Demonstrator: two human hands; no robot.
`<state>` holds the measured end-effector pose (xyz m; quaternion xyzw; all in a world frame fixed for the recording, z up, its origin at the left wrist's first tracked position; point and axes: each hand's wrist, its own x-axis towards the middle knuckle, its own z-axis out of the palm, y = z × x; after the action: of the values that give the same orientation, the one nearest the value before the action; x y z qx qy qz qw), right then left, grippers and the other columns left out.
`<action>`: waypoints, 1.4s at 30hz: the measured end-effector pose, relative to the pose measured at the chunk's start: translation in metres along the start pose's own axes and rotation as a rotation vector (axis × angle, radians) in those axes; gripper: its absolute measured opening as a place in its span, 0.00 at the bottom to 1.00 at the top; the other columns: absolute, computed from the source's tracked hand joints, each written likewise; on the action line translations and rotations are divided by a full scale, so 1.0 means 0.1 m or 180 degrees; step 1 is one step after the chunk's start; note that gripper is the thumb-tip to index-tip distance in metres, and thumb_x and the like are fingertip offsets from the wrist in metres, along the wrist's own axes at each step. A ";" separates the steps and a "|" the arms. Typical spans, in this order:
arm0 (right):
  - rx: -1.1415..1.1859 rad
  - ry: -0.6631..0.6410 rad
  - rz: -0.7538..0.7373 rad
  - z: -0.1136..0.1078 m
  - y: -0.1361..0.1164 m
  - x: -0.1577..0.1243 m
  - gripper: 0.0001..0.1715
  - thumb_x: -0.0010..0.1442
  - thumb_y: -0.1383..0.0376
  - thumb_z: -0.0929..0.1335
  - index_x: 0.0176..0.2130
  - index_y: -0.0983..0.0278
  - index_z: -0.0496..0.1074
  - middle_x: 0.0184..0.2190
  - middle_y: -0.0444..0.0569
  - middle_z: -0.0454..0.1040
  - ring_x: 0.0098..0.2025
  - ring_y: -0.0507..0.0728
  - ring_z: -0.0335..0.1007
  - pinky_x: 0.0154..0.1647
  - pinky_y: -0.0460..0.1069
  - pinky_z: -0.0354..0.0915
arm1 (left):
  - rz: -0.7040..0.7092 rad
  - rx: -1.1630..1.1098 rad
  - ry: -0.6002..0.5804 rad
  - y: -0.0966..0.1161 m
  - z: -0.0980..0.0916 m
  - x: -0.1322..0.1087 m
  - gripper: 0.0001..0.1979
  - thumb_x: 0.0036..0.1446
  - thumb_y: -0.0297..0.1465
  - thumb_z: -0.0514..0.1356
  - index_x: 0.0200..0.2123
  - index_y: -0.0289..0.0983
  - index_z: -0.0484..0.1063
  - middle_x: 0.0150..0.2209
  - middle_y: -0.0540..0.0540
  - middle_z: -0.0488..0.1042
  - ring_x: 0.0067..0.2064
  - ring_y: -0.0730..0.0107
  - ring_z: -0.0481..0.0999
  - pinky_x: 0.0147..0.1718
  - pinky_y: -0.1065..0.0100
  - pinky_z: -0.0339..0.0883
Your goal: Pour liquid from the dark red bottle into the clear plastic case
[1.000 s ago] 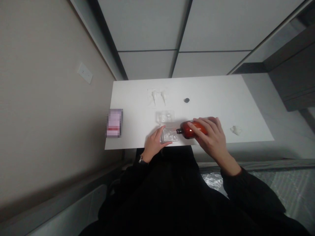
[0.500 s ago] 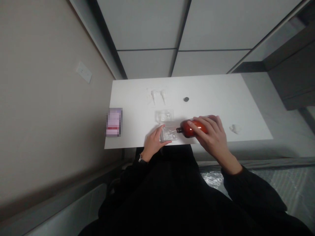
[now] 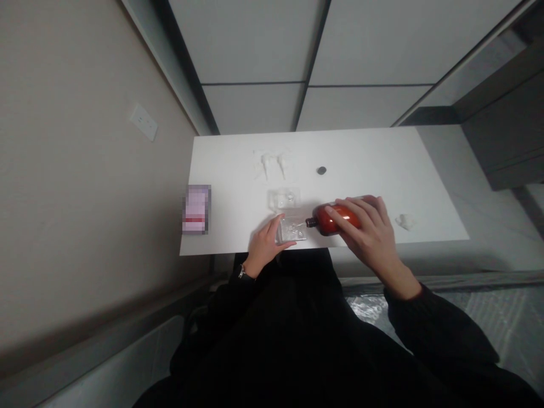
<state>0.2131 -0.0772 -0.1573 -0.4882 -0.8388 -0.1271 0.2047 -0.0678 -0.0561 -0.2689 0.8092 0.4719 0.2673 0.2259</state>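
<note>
Gripped a red-brown bottle point(image 3: 325, 224) with the right hand point(image 3: 370, 231), closed round its body, and held it tilted, neck towards the clear container point(image 3: 293, 229) just beside. Held that container near the front edge of the counter point(image 3: 369, 158) between thumb and fingers of the left hand point(image 3: 264, 245), parted wide. Had two white nozzles point(image 3: 281, 162) lying further back.

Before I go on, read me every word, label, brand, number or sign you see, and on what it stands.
Nothing is readable here.
Red-brown bottle: no lettering discernible, partly covered by the right hand.
Pink-lilac item on the left: pixelated, unreadable.
Clear container: too blurred to tell.
</note>
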 end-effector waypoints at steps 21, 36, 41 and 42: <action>-0.0105 -0.0025 -0.0156 -0.03 0.05 0.03 0.51 0.66 0.76 0.69 0.77 0.47 0.50 0.63 0.56 0.75 0.63 0.68 0.72 0.65 0.71 0.66 | 0.0022 -0.0047 0.0029 0.02 0.01 0.01 0.45 0.60 0.52 0.69 0.72 0.42 0.56 0.65 0.36 0.75 0.63 0.50 0.79 0.61 0.55 0.76; -0.0148 -0.0091 -0.0175 -0.05 0.06 0.02 0.51 0.66 0.77 0.69 0.77 0.48 0.50 0.64 0.57 0.75 0.63 0.68 0.72 0.65 0.70 0.65 | 0.0038 -0.0003 0.0061 0.02 0.01 0.01 0.45 0.60 0.53 0.68 0.71 0.40 0.57 0.63 0.35 0.76 0.62 0.49 0.80 0.59 0.55 0.77; -0.0102 -0.0116 -0.0140 -0.04 0.05 0.01 0.51 0.67 0.76 0.69 0.77 0.47 0.50 0.65 0.56 0.74 0.63 0.68 0.71 0.66 0.71 0.64 | 0.0033 -0.0045 0.0034 0.03 0.02 0.01 0.45 0.60 0.52 0.69 0.72 0.40 0.57 0.65 0.35 0.75 0.63 0.49 0.79 0.60 0.54 0.76; -0.0107 -0.0115 -0.0133 -0.04 0.05 0.01 0.51 0.67 0.76 0.69 0.77 0.47 0.50 0.65 0.56 0.74 0.63 0.68 0.71 0.66 0.71 0.64 | 0.0031 -0.0056 0.0021 0.03 0.02 0.01 0.45 0.60 0.52 0.69 0.72 0.41 0.56 0.65 0.36 0.75 0.63 0.49 0.79 0.61 0.54 0.76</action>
<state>0.2177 -0.0754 -0.1534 -0.4762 -0.8501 -0.1366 0.1787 -0.0642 -0.0566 -0.2682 0.8085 0.4664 0.2753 0.2302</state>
